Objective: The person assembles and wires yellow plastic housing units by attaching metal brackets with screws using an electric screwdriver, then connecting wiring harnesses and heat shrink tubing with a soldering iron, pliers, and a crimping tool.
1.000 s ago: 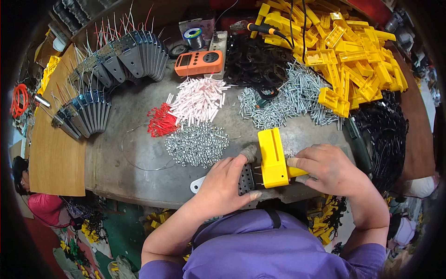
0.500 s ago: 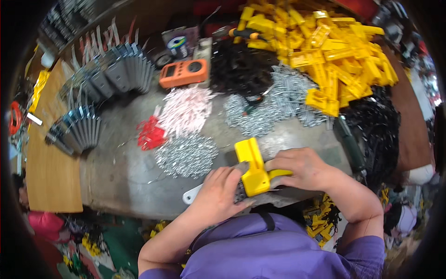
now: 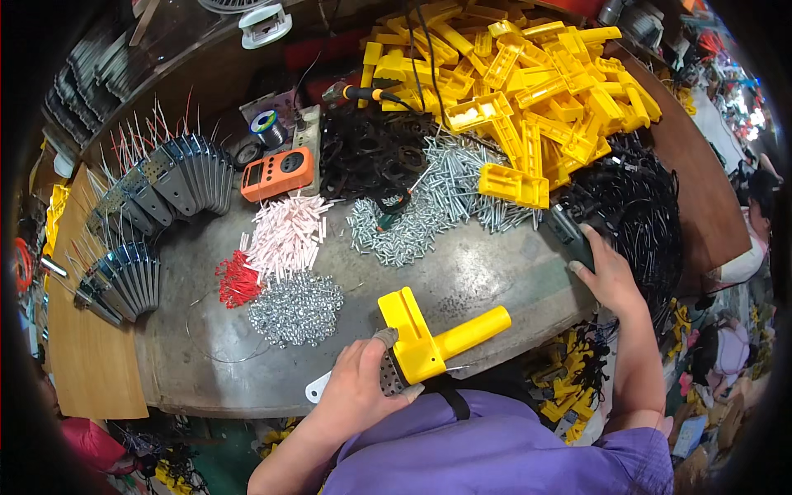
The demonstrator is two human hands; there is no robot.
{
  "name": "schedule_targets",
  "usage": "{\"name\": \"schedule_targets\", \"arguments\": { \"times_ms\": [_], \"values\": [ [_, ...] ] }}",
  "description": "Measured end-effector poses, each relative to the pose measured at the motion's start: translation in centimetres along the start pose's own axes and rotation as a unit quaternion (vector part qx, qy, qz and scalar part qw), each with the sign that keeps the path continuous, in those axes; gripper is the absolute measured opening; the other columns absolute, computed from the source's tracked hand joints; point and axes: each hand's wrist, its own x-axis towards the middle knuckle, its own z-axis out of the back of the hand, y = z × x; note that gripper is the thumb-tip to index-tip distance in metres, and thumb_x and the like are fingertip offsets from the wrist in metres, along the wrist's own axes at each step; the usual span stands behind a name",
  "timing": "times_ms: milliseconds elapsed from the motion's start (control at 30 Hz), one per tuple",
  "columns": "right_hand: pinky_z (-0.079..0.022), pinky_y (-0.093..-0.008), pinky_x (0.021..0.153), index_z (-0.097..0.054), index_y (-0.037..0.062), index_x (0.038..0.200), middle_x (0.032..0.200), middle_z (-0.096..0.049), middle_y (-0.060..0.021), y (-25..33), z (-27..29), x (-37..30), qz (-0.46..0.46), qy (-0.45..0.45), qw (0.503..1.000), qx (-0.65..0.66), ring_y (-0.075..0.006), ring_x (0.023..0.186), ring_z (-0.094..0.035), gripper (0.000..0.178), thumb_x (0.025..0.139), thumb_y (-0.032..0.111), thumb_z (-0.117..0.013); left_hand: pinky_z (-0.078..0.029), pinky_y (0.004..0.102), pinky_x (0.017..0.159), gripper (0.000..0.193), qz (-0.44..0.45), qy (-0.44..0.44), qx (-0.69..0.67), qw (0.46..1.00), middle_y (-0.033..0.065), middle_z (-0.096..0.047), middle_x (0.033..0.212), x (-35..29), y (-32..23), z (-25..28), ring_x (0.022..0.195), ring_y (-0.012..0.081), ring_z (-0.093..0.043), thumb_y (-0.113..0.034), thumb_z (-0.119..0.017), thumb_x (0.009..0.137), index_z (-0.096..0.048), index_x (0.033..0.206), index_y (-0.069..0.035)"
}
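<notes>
My left hand (image 3: 356, 379) is closed around a yellow plastic housing (image 3: 410, 328) with a round yellow handle (image 3: 474, 332) pointing to the right. Between palm and housing shows a perforated dark metal part (image 3: 391, 375). A pale tab with a hole (image 3: 317, 388) sticks out on the hand's left side. At the table's right side, my right hand (image 3: 612, 272) has its fingers wrapped round a dark green electric screwdriver (image 3: 568, 233). Left of it lie piles of silver screws (image 3: 454, 186), with a small screwdriver (image 3: 394, 211) on top.
Yellow housings (image 3: 536, 82) are heaped at the back right, beside black cables (image 3: 643, 206). Metal nuts (image 3: 295, 309), pink-white tubes (image 3: 287, 235) and red pieces (image 3: 238, 280) lie left of centre. Behind them are an orange multimeter (image 3: 278, 173), a solder spool (image 3: 268, 128) and metal assemblies (image 3: 173, 177).
My right hand has left the yellow housing and moved right onto the electric screwdriver. The handle now shows in full. My left hand still holds the housing. The whole view has shifted.
</notes>
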Motion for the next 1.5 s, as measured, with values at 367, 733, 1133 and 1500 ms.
{"name": "schedule_targets", "arguments": {
  "times_ms": [367,733,1133,1500],
  "values": [
    [-0.047,-0.0247,0.051,-0.053,0.0058,0.11,0.075,-0.058,-0.0032,4.9,-0.3,6.3,-0.042,-0.068,0.731,0.677,-0.0103,0.057,-0.055,0.027,0.094,0.028,-0.054,-0.047,0.0445,0.088,0.077,0.026,-0.003,0.01,1.0,0.0212,-0.058,0.111,-0.1,-0.2,-0.3,0.102,0.0386,-0.059,-0.024,-0.087,0.06,-0.043,0.119,-0.001],
    [-0.049,-0.0275,0.052,-0.056,0.0048,0.097,0.075,-0.062,-0.0071,7.7,0.5,9.9,0.033,-0.15,0.694,0.703,-0.015,0.058,-0.059,0.032,0.095,0.036,-0.053,-0.046,0.0438,0.089,0.077,0.012,-0.023,0.0,1.0,0.0199,-0.058,0.11,-0.2,0.2,-0.5,0.102,0.0386,-0.057,-0.025,-0.087,0.059,-0.045,0.12,-0.002],
    [-0.052,-0.0345,0.077,-0.051,0.0029,0.112,0.096,-0.061,-0.0122,7.9,1.9,10.6,0.105,-0.029,0.526,0.843,-0.0228,0.086,-0.06,0.028,0.091,0.02,-0.059,-0.044,0.0472,0.082,0.078,-0.006,-0.012,-0.011,1.0,0.0233,-0.054,0.105,-0.2,0.2,-0.5,0.094,0.042,-0.053,-0.024,-0.085,0.059,-0.042,0.119,0.0],
    [-0.041,-0.0481,0.1,-0.058,0.0029,0.089,0.091,-0.059,-0.0066,9.8,-6.5,0.5,-0.027,0.077,0.343,0.936,-0.0217,0.094,-0.056,0.028,0.082,0.029,-0.065,-0.048,0.0442,0.08,0.081,-0.029,-0.041,0.01,0.999,0.0202,-0.057,0.103,0.0,-0.2,-0.6,0.092,0.0375,-0.059,-0.021,-0.088,0.058,-0.04,0.12,0.001]
  ]
}}
